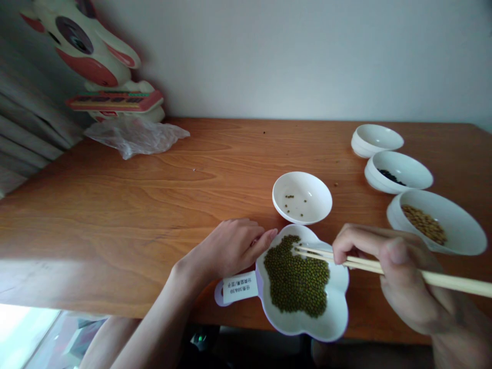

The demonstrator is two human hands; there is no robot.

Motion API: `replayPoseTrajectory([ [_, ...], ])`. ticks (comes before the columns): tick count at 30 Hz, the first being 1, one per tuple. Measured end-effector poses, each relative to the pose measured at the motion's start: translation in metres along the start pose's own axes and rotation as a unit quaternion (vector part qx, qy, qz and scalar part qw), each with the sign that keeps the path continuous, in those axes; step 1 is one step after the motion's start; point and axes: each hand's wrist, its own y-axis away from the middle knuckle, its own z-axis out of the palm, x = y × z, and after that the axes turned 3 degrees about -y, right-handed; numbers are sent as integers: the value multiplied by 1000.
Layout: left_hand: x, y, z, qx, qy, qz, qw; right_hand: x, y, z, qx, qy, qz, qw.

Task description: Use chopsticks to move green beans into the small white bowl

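Observation:
My right hand [395,266] grips a pair of chopsticks [361,262], whose tips reach down among green mung beans [298,282]. The beans fill much of a white, flower-shaped dish [340,307] with a purple rim and a labelled handle [238,288]. At the dish's left edge rests my left hand [236,246], fingers loosely bent and the thumb stretched along the rim; whether it grips the dish is hard to see. Just behind the dish stands a small white bowl [319,202] with several mung beans scattered in its bottom.
On the right stand a bowl of tan beans [467,236], a bowl with dark beans [417,177] and another white bowl [378,138]. A cow-shaped toy keyboard [115,102] and a crumpled plastic bag [136,136] occupy the back left. The table's front edge runs beneath the dish.

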Motion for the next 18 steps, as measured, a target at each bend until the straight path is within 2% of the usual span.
replayPoseTrajectory([
  [6,0,1,0,3,-4,-2,1000,4,0,2,21,-14,-18,1000],
  [13,0,0,1,2,0,-5,1000,3,1,0,16,-24,-2,1000],
  [18,0,0,1,1,9,-3,1000,0,-3,2,7,-16,-21,1000],
])
